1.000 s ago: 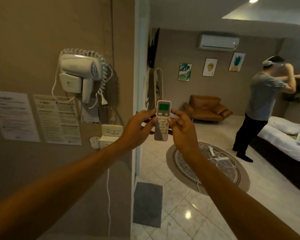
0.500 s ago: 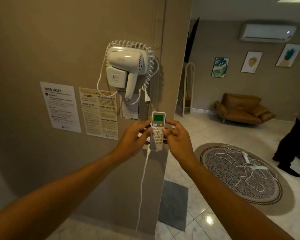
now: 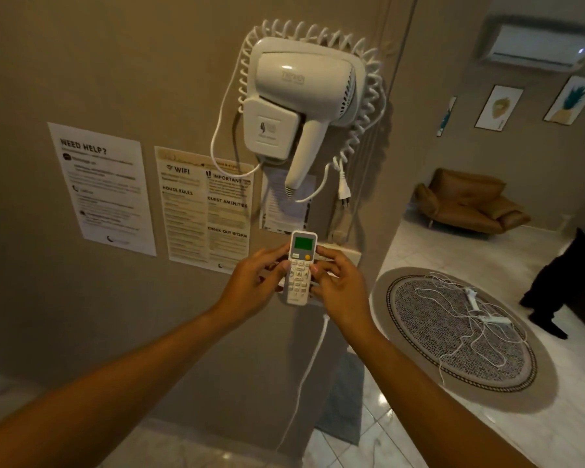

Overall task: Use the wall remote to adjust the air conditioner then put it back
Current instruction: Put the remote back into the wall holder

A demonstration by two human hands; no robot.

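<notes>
A white remote [image 3: 300, 267] with a green screen and an orange button stands upright in front of the beige wall, just below the hair dryer. My left hand [image 3: 254, 284] grips its left side and my right hand [image 3: 339, 288] grips its right side, thumbs on the keypad. Behind the remote a white switch plate [image 3: 344, 254] shows on the wall; any holder is hidden by my hands. The white air conditioner [image 3: 537, 47] hangs high on the far wall at the top right, a small light lit on it.
A wall-mounted white hair dryer [image 3: 301, 92] with coiled cord hangs above my hands. Paper notices [image 3: 103, 187] are stuck to the wall at left. A round rug [image 3: 460, 336] with white cables, a brown armchair [image 3: 470, 201] and a person's dark legs [image 3: 568, 275] are to the right.
My view has swung left and closer to the wall; the hair dryer and notices now fill the frame. Both hands keep hold of the remote, now near the switch plate.
</notes>
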